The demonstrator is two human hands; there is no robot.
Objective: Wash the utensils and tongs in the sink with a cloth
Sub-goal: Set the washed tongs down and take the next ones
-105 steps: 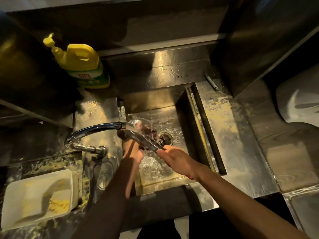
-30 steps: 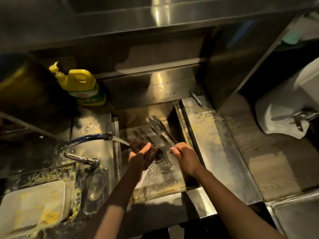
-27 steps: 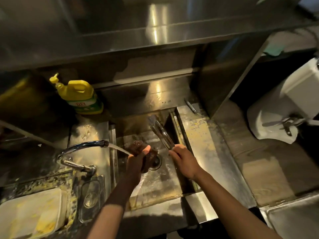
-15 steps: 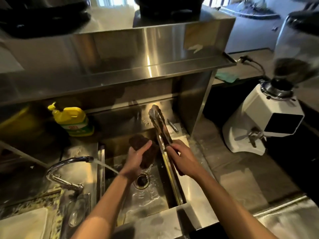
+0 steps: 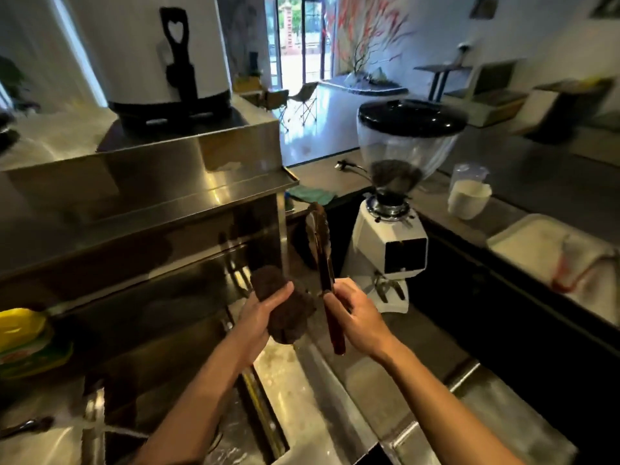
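The person stands at the sink with both hands raised above its far right corner. The left hand is closed around a dark, wadded cloth, thumb pressed across its front. The right hand grips the tongs low on the arms, so that they stand nearly upright, tips toward the grinder and the reddish handle end poking out below the palm. Cloth and tongs sit just beside each other, and whether they touch cannot be told (the cloth's edge and the metal merge in the dim light). By the look of it, the step in hand is wiping the tongs, held clear of the basin rather than under water. The next move probably calls for closing the cloth round the arms and drawing it along their length while the right hand keeps them steady, then bringing them back down over the basin to rinse. By count: one pair of tongs, one cloth in use, one sink, one grinder, and one yellow bottle at the left edge; a second, green cloth lies on the counter behind. No other utensils can be made out.
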